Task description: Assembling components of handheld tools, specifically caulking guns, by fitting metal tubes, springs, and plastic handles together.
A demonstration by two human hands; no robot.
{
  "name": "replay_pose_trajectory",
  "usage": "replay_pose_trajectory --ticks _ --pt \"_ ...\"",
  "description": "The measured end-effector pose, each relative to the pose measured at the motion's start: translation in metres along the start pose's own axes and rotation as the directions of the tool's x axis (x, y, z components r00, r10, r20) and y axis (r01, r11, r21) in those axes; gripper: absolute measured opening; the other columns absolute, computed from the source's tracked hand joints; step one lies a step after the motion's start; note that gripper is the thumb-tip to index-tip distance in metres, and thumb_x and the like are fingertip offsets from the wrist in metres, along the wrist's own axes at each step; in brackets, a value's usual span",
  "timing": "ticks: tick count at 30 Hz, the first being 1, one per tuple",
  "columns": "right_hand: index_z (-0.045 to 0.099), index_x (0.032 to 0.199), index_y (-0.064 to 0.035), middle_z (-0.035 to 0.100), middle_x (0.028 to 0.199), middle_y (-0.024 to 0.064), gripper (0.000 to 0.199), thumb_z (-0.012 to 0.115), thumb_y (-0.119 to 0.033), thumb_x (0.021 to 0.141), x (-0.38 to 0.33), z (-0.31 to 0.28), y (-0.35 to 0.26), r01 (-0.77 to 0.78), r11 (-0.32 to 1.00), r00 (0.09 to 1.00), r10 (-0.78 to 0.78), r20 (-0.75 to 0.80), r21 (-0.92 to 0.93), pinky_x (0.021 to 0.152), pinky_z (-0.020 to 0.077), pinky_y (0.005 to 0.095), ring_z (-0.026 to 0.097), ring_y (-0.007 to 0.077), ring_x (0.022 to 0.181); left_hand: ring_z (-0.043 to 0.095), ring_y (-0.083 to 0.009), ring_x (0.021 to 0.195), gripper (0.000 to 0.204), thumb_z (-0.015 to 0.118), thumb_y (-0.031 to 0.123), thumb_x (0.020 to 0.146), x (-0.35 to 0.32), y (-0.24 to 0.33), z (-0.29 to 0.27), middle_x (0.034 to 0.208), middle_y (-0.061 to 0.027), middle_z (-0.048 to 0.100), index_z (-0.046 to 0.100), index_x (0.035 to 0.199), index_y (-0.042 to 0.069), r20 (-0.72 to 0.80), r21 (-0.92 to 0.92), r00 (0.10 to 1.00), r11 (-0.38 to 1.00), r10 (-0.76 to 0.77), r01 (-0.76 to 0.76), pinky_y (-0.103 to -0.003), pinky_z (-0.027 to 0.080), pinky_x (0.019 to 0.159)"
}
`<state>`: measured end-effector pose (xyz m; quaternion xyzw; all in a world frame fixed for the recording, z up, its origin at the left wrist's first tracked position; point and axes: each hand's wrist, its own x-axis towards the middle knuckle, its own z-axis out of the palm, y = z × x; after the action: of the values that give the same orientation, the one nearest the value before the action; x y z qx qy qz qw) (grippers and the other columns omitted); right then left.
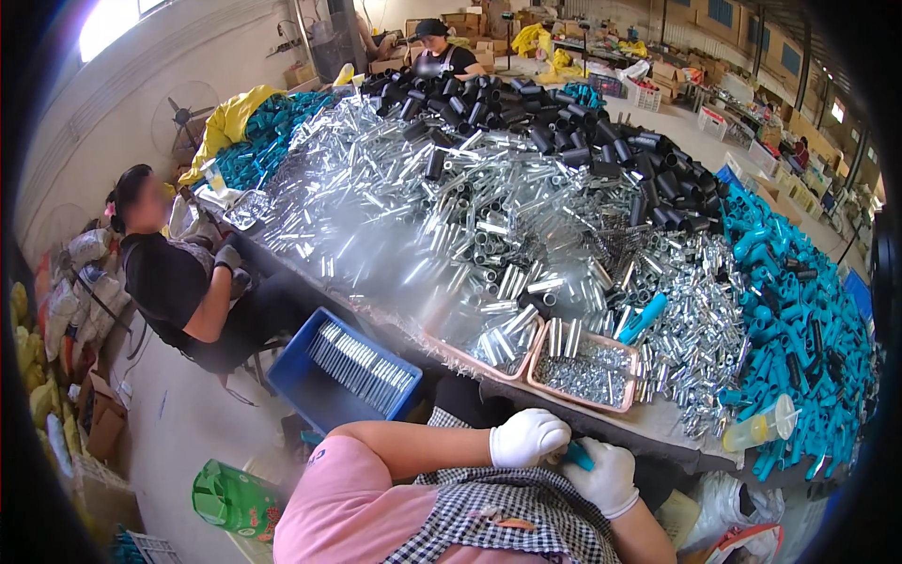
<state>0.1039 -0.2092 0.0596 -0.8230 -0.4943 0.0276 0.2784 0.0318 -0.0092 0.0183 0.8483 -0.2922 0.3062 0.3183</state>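
Both your gloved hands close on one teal tube (pixel 579 456) at the bench edge.
Left hand (pixel 528 437) caps it, right hand (pixel 601 477) grips below; the pink tray (pixel 628 378) of small metal parts lies just beyond.

I see the worktop (pixel 658 425) just beyond my right hand (pixel 601 477), carrying two pink trays (pixel 584 369), heaped silver tubes (pixel 451 216), black sleeves (pixel 564 122) and teal fittings (pixel 799 320).
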Motion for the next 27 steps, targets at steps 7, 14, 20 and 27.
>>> replay_pose_trajectory --ticks 7,14,20,27 --pt "0.069 0.091 -0.0113 0.065 0.067 0.014 0.033 0.077 -0.036 0.07 -0.008 0.0 0.001 0.019 1.0 0.999 -0.018 -0.029 0.006 0.055 0.0515 0.0437 0.065 0.0332 0.06 0.061 -0.0348 0.068 0.015 0.069 0.01 0.078 0.005 0.012 0.001 0.073 -0.012 0.059 0.057 0.085 0.006 0.088 -0.09 0.958 0.956 -0.272 0.28 -0.044 0.049 0.061" --pt "0.069 0.092 -0.0102 0.066 0.072 0.0155 0.032 0.076 -0.032 0.07 -0.001 -0.003 0.002 -0.012 1.0 0.997 0.013 -0.081 0.008 0.055 0.0507 0.0447 0.065 0.0345 0.063 0.061 -0.0323 0.071 0.021 0.072 0.013 0.07 0.014 0.002 -0.012 0.076 -0.0107 0.059 0.057 0.085 0.009 0.159 -0.037 0.954 0.965 -0.253 0.261 -0.044 0.05 0.064" --pt "0.068 0.09 -0.0103 0.064 0.067 0.0138 0.032 0.078 -0.032 0.069 -0.003 0.002 0.011 0.003 0.998 0.995 0.003 -0.098 0.056 0.052 0.0497 0.0427 0.064 0.0327 0.059 0.065 -0.0331 0.08 0.025 0.072 0.006 0.077 0.02 0.001 -0.019 0.093 -0.0117 0.066 0.052 0.093 0.007 0.098 -0.03 0.984 0.987 -0.151 0.155 -0.042 0.053 0.069" --pt "0.069 0.094 -0.0109 0.065 0.067 0.0135 0.033 0.079 -0.03 0.07 -0.008 -0.001 0.004 -0.021 0.995 0.993 0.032 -0.115 0.096 0.052 0.0503 0.0408 0.065 0.0319 0.059 0.065 -0.0332 0.082 0.02 0.071 0.007 0.08 0.029 0.009 -0.018 0.095 -0.0135 0.066 0.055 0.091 0.005 -0.015 -0.107 0.987 0.982 -0.159 0.156 -0.041 0.053 0.071"
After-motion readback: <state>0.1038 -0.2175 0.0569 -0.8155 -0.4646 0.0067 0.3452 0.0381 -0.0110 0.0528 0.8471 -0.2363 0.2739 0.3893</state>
